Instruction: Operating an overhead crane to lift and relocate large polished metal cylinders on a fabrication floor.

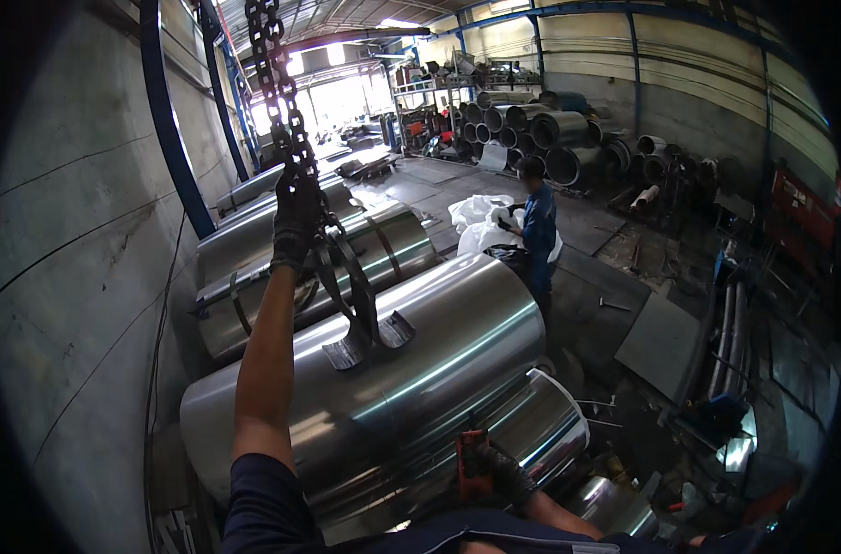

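Observation:
My left hand [296,222], in a dark glove, is raised and closed around a heavy hoist chain [277,83] that hangs from above. Below it, a pair of steel lifting tongs [363,286] with curved pads hangs from the chain; the pads are at the top of a large shiny metal cylinder [439,323], and I cannot tell if they press on it. Low in front of me, my gloved right hand [502,473] is wrapped around a red handheld remote [474,463] with a dark top. A smaller metal cylinder [540,420] lies just beyond that hand.
More strapped metal cylinders [393,242] lie in a row ahead, along the grey wall [78,249]. A co-worker in blue [538,226] stands beside white sacks [480,222]. Stacked pipes [559,129] line the far side. A flat plate [659,342] and a hammer [614,305] lie on the floor.

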Available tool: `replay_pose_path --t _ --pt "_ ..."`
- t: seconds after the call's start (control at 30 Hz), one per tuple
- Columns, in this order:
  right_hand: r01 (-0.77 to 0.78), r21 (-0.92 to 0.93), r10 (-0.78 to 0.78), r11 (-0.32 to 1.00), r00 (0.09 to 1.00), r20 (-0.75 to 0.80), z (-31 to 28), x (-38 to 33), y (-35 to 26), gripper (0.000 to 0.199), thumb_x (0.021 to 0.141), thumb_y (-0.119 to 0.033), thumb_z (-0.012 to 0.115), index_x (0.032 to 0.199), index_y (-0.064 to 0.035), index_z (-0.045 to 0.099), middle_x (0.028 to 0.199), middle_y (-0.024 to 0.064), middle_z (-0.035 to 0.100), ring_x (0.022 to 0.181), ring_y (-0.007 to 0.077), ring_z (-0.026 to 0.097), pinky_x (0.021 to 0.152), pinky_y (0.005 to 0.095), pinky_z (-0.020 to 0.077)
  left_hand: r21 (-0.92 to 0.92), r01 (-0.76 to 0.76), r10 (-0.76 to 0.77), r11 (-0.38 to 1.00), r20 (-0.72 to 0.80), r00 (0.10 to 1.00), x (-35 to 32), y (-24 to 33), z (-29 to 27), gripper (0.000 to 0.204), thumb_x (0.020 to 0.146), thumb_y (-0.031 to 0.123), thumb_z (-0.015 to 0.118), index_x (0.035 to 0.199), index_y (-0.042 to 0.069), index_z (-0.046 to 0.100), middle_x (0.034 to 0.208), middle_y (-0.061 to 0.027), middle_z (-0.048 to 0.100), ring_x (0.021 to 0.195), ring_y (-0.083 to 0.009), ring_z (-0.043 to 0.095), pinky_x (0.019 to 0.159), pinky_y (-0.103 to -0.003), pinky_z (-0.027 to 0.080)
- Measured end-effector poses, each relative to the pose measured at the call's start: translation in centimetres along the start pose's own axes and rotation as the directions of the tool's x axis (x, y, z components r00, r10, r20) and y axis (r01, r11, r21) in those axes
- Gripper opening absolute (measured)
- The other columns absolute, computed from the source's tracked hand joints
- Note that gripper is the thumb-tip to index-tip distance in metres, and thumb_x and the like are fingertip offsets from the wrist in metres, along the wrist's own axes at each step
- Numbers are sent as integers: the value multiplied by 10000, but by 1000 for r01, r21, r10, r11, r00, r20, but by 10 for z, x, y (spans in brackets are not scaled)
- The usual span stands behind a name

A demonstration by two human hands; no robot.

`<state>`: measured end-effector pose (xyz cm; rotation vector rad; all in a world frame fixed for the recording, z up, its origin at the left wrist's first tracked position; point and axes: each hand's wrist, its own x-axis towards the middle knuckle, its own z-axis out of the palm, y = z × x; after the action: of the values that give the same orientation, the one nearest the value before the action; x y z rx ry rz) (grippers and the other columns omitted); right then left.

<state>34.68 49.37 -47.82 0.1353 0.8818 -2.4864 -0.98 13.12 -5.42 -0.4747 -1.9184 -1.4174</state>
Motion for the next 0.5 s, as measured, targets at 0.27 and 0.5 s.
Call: replay_pose_path --t 0.27,0.5 --pt "7 -48 -8 999 999 -37 35 -21 -15 477 970 -343 701 1379 -142 560 1116 90 698 988 264 704 825 462 597 149 -12 28 989 -102 994 -53 40 -4 320 911 317 765 1109 78 686 884 -86 732 746 -173 682 669 -349 546" --pt "20 -89 -22 996 1000 -17 8 -11 5 477 1004 -350 666 1406 -128 541 1179 63 681 1026 210 685 879 412 594 525 33 -55 851 27 998 -100 95 -23 359 853 367 832 906 55 663 803 -46 685 715 -165 609 682 -364 508"
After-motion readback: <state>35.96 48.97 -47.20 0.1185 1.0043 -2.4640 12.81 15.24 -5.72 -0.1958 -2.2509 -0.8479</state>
